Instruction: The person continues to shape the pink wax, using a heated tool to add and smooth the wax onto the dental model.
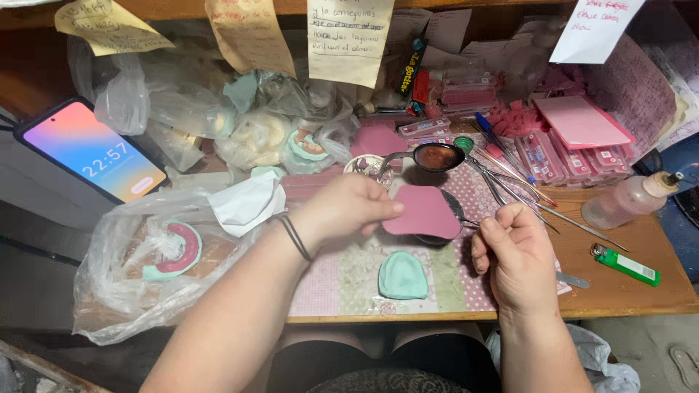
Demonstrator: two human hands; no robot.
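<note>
Your left hand (349,207) pinches the pink wax sheet (424,212) over the middle of the worktop (626,295); your right hand (513,244) is closed on a thin metal tool (466,223) touching its edge. The sheet looks flat — not yet shaped — and the mint-green cast (403,276) waits bare near the front edge.

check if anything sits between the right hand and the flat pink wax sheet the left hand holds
Nothing visible does. The right hand sits just right of the flat pink wax sheet, pinched by the left hand; only a thin metal tool bridges the gap.
</note>
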